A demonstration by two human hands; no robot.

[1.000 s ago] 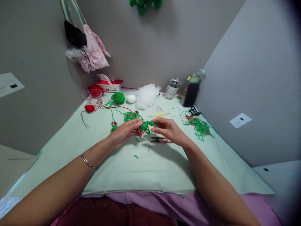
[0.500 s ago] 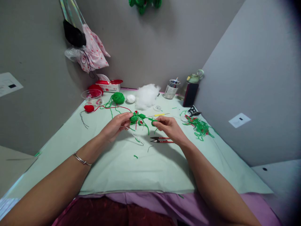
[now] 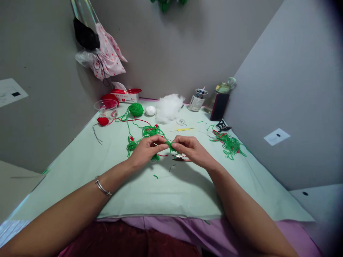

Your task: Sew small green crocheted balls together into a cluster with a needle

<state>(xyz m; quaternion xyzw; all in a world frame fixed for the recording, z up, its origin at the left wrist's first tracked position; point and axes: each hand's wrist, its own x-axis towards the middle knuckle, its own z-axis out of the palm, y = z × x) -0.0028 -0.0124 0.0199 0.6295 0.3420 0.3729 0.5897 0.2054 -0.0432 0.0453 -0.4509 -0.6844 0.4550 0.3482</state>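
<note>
Green yarn piece (image 3: 170, 145), pinched in both hands (image 3: 146, 150) (image 3: 192, 150), now nearer each other than before

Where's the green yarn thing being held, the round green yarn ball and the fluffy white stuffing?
Held green yarn piece (image 3: 170, 146): head view, its uncovered part.
Round green yarn ball (image 3: 136, 109): head view, its front strands.
Fluffy white stuffing (image 3: 168, 109): head view, middle of the clump.

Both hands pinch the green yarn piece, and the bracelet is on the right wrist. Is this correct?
Not quite: the head view shows the bracelet on the left wrist. Left hand and right hand do pinch the green yarn piece.
</note>
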